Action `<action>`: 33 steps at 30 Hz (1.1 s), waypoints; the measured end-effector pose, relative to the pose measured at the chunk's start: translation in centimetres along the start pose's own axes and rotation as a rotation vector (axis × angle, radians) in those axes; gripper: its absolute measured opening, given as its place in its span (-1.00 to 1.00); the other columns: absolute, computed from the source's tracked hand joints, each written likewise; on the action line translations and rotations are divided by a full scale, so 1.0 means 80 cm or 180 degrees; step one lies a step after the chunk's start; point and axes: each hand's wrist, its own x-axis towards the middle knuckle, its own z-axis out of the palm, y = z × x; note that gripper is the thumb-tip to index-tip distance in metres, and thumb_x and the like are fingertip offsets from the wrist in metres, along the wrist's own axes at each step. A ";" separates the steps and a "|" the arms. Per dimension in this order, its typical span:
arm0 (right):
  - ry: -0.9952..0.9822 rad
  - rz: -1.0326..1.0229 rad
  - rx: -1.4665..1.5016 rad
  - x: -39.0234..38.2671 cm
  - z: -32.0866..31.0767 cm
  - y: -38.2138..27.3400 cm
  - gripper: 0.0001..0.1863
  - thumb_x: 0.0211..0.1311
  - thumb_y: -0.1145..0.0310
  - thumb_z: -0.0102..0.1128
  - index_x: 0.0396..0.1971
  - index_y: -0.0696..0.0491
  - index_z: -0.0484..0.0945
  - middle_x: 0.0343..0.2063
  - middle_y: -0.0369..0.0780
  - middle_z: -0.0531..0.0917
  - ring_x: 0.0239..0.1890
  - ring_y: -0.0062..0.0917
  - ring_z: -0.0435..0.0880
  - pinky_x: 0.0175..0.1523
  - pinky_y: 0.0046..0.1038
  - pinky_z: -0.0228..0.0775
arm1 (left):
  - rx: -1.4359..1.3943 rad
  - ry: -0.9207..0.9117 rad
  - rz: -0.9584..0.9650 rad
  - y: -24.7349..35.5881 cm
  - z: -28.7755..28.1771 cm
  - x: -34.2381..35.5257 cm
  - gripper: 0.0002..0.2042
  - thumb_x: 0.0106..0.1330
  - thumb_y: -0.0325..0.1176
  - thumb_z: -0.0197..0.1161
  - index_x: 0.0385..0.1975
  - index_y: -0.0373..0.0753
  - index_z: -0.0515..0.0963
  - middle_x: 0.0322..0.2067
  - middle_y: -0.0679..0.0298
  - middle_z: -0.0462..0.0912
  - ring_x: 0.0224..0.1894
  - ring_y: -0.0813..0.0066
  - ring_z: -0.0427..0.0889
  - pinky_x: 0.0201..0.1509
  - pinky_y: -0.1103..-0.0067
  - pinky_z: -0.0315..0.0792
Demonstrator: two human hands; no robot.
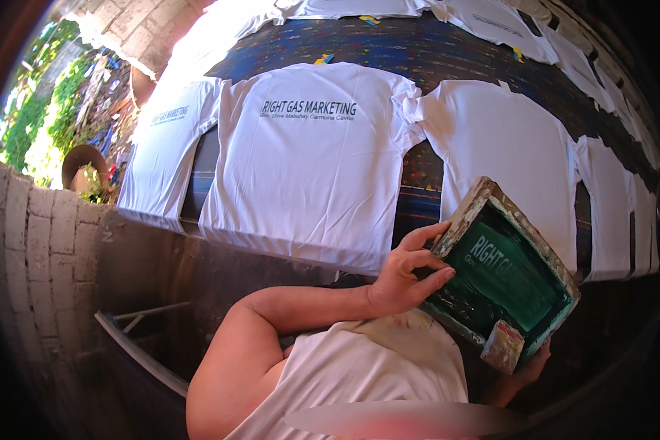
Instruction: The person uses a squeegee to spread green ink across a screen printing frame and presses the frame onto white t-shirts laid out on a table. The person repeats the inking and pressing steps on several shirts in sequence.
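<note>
- The long printing table (pixel 389 50), dark and speckled with paint, crosses the upper view, with rows of white T-shirts laid over it.
- A block wall (pixel 44 242) stands at the left, well apart from the hands.
- The printed white T-shirt (pixel 308 169) lies flat near the middle, dark lettering across its upper part, its hem hanging over the table's near edge.
- The blank white T-shirt (pixel 506 147) lies just right of it, partly hidden behind the screen.
- The screen-printing frame (pixel 521 264), green mesh in a paint-crusted rim, is held tilted in front of the person, on the near side of the table.
- The left hand (pixel 411 270) is at the frame's left rim, fingers bent and narrowly spaced; I cannot tell whether they clasp it.
- The right hand (pixel 532 367) holds the frame at its lower right edge, its fingers mostly hidden.
- A paint-crusted squeegee (pixel 503 347) sits at the frame's lower edge, near the right hand.
</note>
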 end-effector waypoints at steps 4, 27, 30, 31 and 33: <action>0.0064 0.0145 0.0298 0.021 -0.006 0.009 -0.33 0.76 0.15 -0.23 0.56 0.37 0.38 0.47 0.02 0.54 0.43 -0.12 0.60 0.56 -0.06 0.45 | 0.0105 -0.0018 0.0045 0.000 0.009 0.018 -0.92 0.45 -0.51 0.54 -0.17 -0.35 0.79 0.53 -0.19 0.45 0.47 0.00 0.59 0.46 0.30 0.49; 0.1031 -0.0711 -0.1445 -0.002 0.112 -0.105 -0.32 0.84 0.10 -0.31 0.56 0.36 0.36 0.52 0.09 0.47 0.51 -0.07 0.51 0.64 -0.03 0.30 | -0.0907 -0.0569 0.0033 -0.012 -0.012 0.150 -0.59 0.20 -0.53 0.55 0.08 -0.29 0.70 0.51 -0.33 0.29 0.47 -0.31 0.37 0.54 0.09 0.30; 0.1103 -0.0673 -0.1442 0.002 0.130 -0.111 -0.32 0.85 0.10 -0.34 0.57 0.36 0.34 0.53 0.09 0.45 0.52 -0.07 0.49 0.65 -0.03 0.28 | -0.0958 -0.0624 -0.0023 -0.019 -0.022 0.156 -0.56 0.20 -0.53 0.55 0.11 -0.29 0.68 0.51 -0.35 0.25 0.48 -0.33 0.35 0.55 0.08 0.29; 0.1118 -0.0654 -0.1435 0.002 0.135 -0.115 -0.32 0.85 0.10 -0.35 0.58 0.36 0.33 0.54 0.09 0.45 0.53 -0.07 0.49 0.65 -0.02 0.27 | -0.0959 -0.0626 -0.0039 -0.020 -0.025 0.157 -0.56 0.20 -0.53 0.55 0.12 -0.29 0.68 0.51 -0.36 0.25 0.49 -0.33 0.34 0.55 0.08 0.28; 0.1146 -0.0592 -0.1410 0.002 0.145 -0.120 -0.31 0.86 0.09 -0.37 0.58 0.37 0.32 0.55 0.09 0.44 0.54 -0.07 0.48 0.66 -0.02 0.26 | -0.0961 -0.0652 -0.0087 -0.025 -0.030 0.159 -0.54 0.19 -0.53 0.55 0.13 -0.29 0.68 0.51 -0.37 0.24 0.50 -0.34 0.32 0.57 0.08 0.27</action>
